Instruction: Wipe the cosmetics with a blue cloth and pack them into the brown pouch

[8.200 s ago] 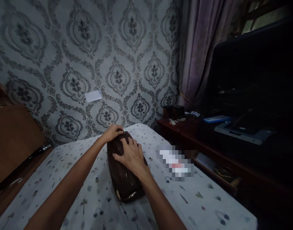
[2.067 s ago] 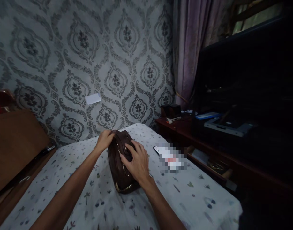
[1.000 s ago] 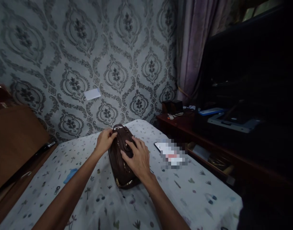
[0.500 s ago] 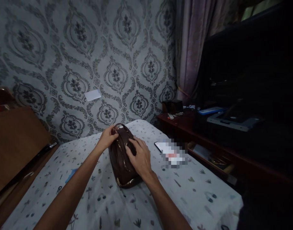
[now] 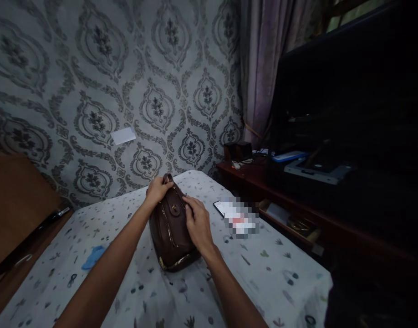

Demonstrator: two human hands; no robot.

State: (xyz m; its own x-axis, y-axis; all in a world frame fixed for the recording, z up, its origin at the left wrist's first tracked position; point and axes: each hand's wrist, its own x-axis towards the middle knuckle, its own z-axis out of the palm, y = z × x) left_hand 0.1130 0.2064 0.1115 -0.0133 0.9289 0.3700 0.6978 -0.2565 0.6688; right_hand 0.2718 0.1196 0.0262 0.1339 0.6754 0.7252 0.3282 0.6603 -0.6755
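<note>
A dark brown leather bag with gold zippers and a small strap tab with a metal clasp lies on the white patterned sheet. At its far end, beside the short loop handle, my left hand is closed on the bag's edge, thumb on top. My right hand grips the bag's right side, fingers bent along the edge; some fingertips are hidden. The clasp and two zipper lines show between my hands. The bag's zippers look closed.
A phone, partly blurred, lies right of the bag. Something blue is by my left forearm. A brown board stands at the left. On the right are a dark red desk and an open drawer.
My right hand has moved off the bag's top to its right side, uncovering the clasp tab. My left hand stays at the far end. The view has shifted slightly right.
</note>
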